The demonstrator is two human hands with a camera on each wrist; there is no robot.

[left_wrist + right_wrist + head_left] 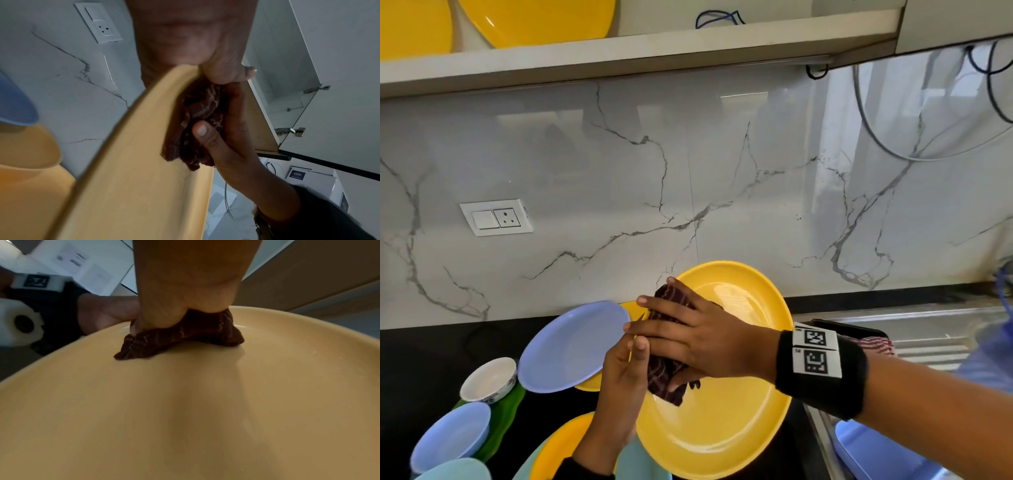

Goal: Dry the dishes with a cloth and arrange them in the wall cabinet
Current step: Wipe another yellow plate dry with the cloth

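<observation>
I hold a large yellow plate (722, 421) tilted above the black counter. My left hand (631, 346) grips its left rim, thumb on the front face, fingers behind. My right hand (664, 318) lies across the plate's upper left and holds a dark maroon checked cloth (666, 377) against it. In the left wrist view the right thumb (202, 131) pins the cloth (197, 110) to the palm, against the plate (133, 162). The right wrist view shows the cloth (180, 339) bunched under the hand on the plate's face (205, 402).
Two yellow plates (537, 20) stand in the wall cabinet above its shelf edge (619, 51). On the counter at left lie a blue plate (571, 346), a white bowl (489, 378), a blue bowl (452, 435) and another yellow plate (561, 445). A steel sink (928, 329) is at right.
</observation>
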